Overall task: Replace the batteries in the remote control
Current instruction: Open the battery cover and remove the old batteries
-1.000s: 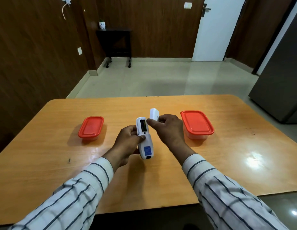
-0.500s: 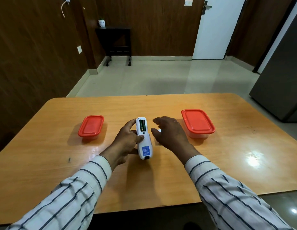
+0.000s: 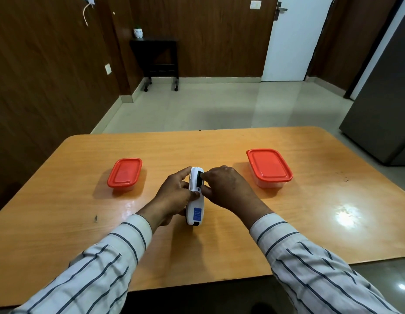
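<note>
A white remote control (image 3: 196, 211) lies back-up over the middle of the wooden table (image 3: 310, 223), a blue label near its near end. My left hand (image 3: 174, 196) grips its left side. The battery compartment (image 3: 198, 181) at the far end is uncovered and dark inside. My right hand (image 3: 227, 189) reaches in from the right, index finger and thumb pinched on a battery at the two ends of that compartment. The loose white cover is hidden from view.
A small red-lidded container (image 3: 124, 172) stands left of the hands, and a larger one (image 3: 268, 165) stands to the right. Both lids are on. A grey cabinet (image 3: 382, 105) stands off the table's far right corner.
My right hand held the white cover up, lowered it to the table beside the remote, then came back with fingers pinched into the uncovered compartment. The left hand kept hold of the remote.
</note>
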